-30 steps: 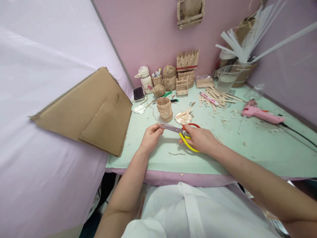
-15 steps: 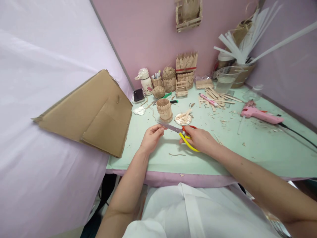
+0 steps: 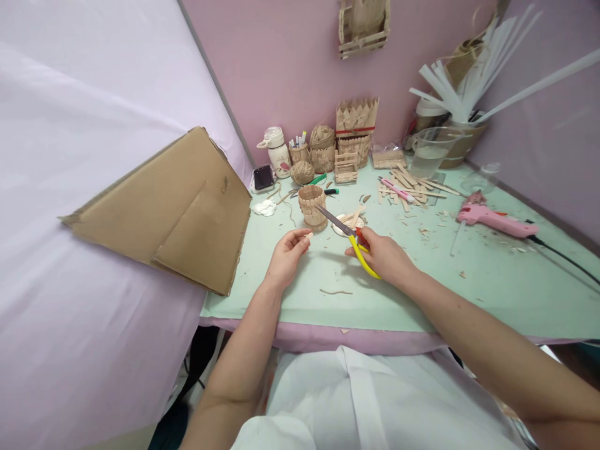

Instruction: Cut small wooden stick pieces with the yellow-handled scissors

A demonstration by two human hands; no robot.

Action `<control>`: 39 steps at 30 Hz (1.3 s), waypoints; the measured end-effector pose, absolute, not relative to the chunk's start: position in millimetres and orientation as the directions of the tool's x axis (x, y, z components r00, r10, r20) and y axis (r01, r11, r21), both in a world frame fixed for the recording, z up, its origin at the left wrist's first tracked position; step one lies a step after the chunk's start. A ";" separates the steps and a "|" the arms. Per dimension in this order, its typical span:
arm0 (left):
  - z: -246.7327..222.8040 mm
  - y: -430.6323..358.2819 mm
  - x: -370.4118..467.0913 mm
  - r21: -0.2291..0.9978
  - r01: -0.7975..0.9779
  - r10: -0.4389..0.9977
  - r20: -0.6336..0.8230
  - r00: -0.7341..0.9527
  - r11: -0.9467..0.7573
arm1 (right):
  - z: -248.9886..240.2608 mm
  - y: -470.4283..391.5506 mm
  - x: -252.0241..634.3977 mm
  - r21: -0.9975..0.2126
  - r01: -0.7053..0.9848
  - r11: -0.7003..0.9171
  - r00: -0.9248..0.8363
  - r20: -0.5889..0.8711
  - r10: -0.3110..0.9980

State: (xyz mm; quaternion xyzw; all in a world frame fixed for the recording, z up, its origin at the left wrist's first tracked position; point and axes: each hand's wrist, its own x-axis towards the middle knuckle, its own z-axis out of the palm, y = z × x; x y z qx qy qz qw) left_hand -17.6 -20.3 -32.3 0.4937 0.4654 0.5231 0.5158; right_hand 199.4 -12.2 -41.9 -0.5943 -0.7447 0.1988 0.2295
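While the left hand [image 3: 285, 257] pinches a small pale wooden piece [image 3: 309, 235] between thumb and fingers, the right hand [image 3: 390, 257] is wrapped around the handles of the scissors [image 3: 349, 231], one yellow and one red. Both hands are above the pale green worktop [image 3: 450, 303], nearer its front edge than its back. The scissor blades lie together and point away to the left; their tip overlaps the side of an upright stick-walled cup [image 3: 310, 209], and whether it touches cannot be told. Just right of that cup is a round dish [image 3: 338, 230] with wooden strips on it, partly hidden by the blades. Between the hands and the front edge lies a short bit of twine [image 3: 336, 292].

Farther out, a heap of flat sticks [image 3: 404, 181] lies toward the right part of the back edge, a pink pen-like tool [image 3: 396, 189] across it. Near the right edge rests a pink glue gun [image 3: 499, 220], its cord running off that side. Along the back edge stand a white bottle [image 3: 277, 156] and a twine-filled holder [image 3: 322, 156]. A phone [image 3: 263, 179] lies by the back left corner, and folded cardboard [image 3: 182, 212] leans over the left edge.
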 end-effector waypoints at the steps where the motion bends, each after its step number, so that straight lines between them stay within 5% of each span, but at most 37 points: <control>1: -32.7 -20.3 -17.6 0.996 -0.072 0.999 0.047 0.017 -0.046 | -41.9 -12.1 199.7 -0.593 0.776 0.216 -0.181 0.119 0.976; 4: -33.5 -20.8 -16.7 0.997 -0.068 0.999 0.045 0.026 -0.043 | -41.7 -12.3 199.2 -0.719 0.653 0.236 -0.170 0.165 0.972; 8: -32.0 -23.8 -11.4 0.987 -0.118 0.978 -0.086 0.191 0.110 | -40.1 -14.7 193.5 -0.921 0.257 0.292 -0.262 0.225 0.939; 13: -31.8 -28.5 -2.2 0.953 -0.079 0.874 -0.233 0.425 0.293 | -39.7 -17.5 184.7 -0.963 -0.032 0.269 -0.352 0.263 0.898; 22: -32.0 -31.4 0.9 0.949 -0.011 0.812 -0.265 0.520 0.317 | -40.3 -22.0 182.5 -0.972 -0.028 0.235 -0.362 0.229 0.903; 34: -32.2 -27.0 4.8 0.951 -0.214 0.969 -0.194 0.152 0.224 | -39.7 -25.7 182.3 -0.957 0.092 0.274 -0.238 0.246 0.940; 39: -28.1 -29.6 12.1 0.967 -0.159 0.965 -0.162 0.206 0.197 | -36.9 -20.4 186.5 -0.963 0.029 0.269 -0.187 0.259 0.948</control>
